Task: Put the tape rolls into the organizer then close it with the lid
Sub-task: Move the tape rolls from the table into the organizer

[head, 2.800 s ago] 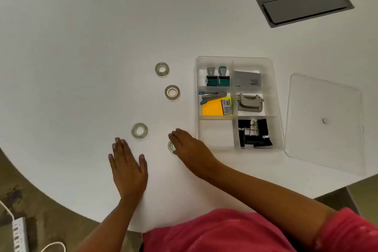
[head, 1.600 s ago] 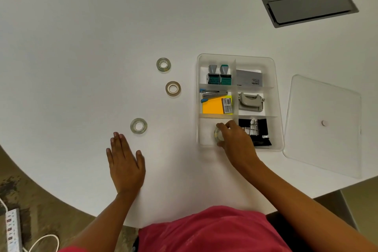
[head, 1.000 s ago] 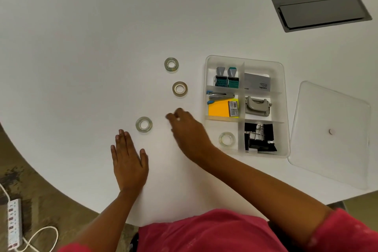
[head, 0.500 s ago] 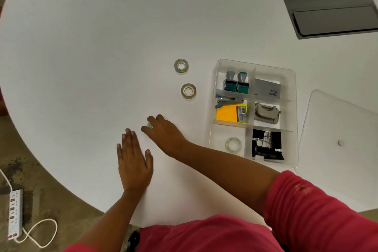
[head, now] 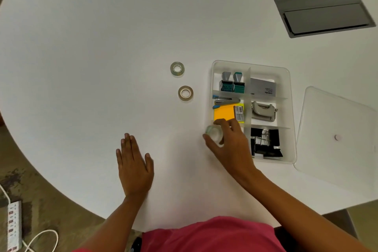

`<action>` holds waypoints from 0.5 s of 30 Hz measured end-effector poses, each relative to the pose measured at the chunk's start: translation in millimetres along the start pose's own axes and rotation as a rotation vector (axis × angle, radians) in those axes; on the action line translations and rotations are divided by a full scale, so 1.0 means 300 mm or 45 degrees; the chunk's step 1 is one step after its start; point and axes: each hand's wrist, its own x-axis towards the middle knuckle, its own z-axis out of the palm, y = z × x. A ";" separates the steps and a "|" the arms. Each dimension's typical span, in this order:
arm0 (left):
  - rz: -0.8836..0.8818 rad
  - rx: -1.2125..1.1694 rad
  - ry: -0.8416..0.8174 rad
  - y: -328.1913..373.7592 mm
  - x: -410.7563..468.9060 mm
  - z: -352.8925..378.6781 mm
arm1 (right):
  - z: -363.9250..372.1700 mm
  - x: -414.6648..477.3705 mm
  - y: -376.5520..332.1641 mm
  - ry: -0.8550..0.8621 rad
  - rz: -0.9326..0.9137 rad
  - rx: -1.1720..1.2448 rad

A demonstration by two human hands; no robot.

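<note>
My right hand (head: 229, 143) grips a clear tape roll (head: 213, 134) at the near-left corner of the clear divided organizer (head: 285, 71), over its near-left compartment. That compartment is hidden under my hand, so the roll placed there earlier cannot be seen. Two more tape rolls lie on the white table left of the organizer: a greenish one (head: 177, 68) farther away and a tan one (head: 185, 93) nearer. My left hand (head: 134, 166) rests flat on the table, fingers together, holding nothing. The clear lid (head: 337, 139) lies flat to the right of the organizer.
The organizer holds stamps (head: 232, 85), a grey box (head: 262, 88), a stapler (head: 227, 101) with orange sticky notes (head: 224, 113), a hole punch (head: 262, 110) and black binder clips (head: 266, 145). A grey hatch (head: 319, 4) sits in the table at far right. A power strip (head: 14, 227) lies on the floor.
My right hand picked up the nearest loose tape roll from the table beside my left hand and carried it right to the organizer's near-left corner. My left hand stayed put.
</note>
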 end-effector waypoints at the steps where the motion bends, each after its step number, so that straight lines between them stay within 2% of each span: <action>1: 0.001 0.003 0.001 0.000 0.000 0.000 | 0.006 -0.003 0.023 0.013 0.036 -0.034; 11: 0.001 -0.008 0.011 0.004 0.000 -0.006 | 0.109 -0.012 0.094 0.059 0.258 0.043; 15: -0.002 -0.017 0.016 0.007 0.000 -0.009 | 0.123 -0.007 0.105 -0.031 0.297 -0.030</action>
